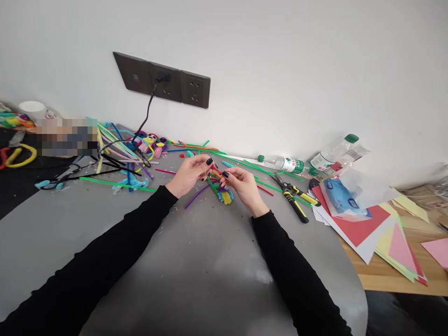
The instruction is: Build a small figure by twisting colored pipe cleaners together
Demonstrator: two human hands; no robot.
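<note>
Above the grey table, my left hand [190,174] and my right hand [244,187] come close together, thumbs and fingertips pinched. Between them runs a short red-and-orange pipe cleaner [217,172], its ends covered by the fingers. Just under my right fingers is a small fuzzy blue-and-yellow pipe-cleaner piece [226,196]; whether it is held or lies on the table I cannot tell. A purple pipe cleaner [196,196] lies below my left hand. Green pipe cleaners [271,185] stretch behind and to the right of my right hand.
Pliers [294,198] with yellow-black handles lie right of my hands. Plastic bottles [289,164] and a tissue pack [345,198] on coloured paper are farther right. Pipe cleaners, small dolls [152,142] and a black cord [149,109] crowd the left; scissors [21,155] lie beyond.
</note>
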